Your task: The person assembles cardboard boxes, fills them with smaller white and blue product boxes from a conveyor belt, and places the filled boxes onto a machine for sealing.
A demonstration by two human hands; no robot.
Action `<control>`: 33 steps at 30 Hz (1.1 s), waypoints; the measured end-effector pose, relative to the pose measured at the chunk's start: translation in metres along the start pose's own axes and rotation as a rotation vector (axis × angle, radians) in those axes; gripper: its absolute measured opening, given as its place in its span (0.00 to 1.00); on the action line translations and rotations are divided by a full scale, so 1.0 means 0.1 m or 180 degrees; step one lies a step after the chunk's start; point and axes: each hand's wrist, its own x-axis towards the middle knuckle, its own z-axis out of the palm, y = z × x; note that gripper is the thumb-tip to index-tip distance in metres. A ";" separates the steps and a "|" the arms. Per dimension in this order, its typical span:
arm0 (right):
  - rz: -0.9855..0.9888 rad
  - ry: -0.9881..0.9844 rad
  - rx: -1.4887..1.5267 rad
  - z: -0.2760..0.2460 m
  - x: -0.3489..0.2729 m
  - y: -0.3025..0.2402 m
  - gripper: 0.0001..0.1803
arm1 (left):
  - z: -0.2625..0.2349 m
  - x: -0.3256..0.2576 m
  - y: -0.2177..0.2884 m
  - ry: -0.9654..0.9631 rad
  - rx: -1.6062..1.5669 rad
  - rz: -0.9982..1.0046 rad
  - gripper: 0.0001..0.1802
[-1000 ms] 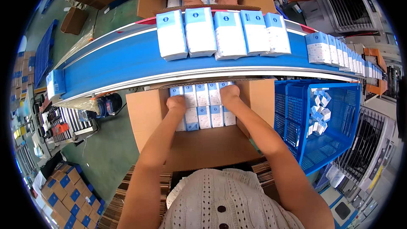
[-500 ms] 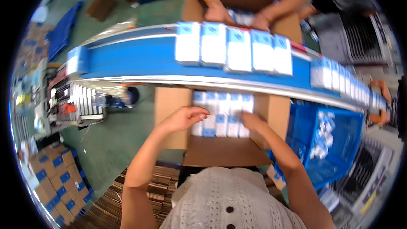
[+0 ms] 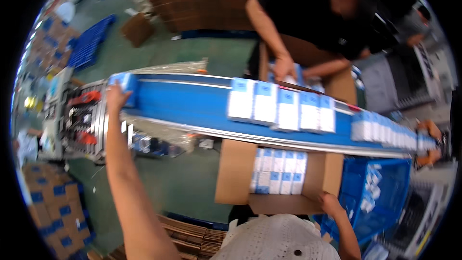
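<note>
A: Hands first. Where are they, measured from the blue conveyor belt point(image 3: 192, 101)?

B: The left hand point(image 3: 115, 98) is stretched out to the belt's far left end, its grip closing on a small blue-and-white box point(image 3: 126, 83) that sits there. How firmly the fingers have it, I cannot tell; they are curled against its near side.

A: And the other?

B: The right hand point(image 3: 331, 203) is below the belt, fingers hooked over the near right corner of the open cardboard carton point(image 3: 236, 173).

A: What is in the carton?

B: Rows of packed boxes point(image 3: 279, 171), standing tight together, just under the belt's near edge.

A: Anything on the belt itself?

B: A row of five white boxes point(image 3: 281, 108) at its middle. Beyond the belt another person's hand point(image 3: 285, 67) reaches into a second carton. A blue crate point(image 3: 385, 197) stands right of the open carton.
</note>
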 end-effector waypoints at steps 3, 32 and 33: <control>0.0162 0.0105 -0.0101 -0.29 0.08 -0.27 0.02 | 0.01 -0.15 0.37 0.0090 -0.0815 -0.0253 0.45; -0.0309 0.2085 0.2267 -1.63 1.98 -1.18 0.35 | -0.55 -1.52 3.08 -0.0843 -0.3521 0.0561 0.34; -0.0406 0.2350 0.2156 -1.70 1.79 -1.18 0.34 | -0.71 -1.64 3.14 -0.0696 -0.3662 0.0610 0.34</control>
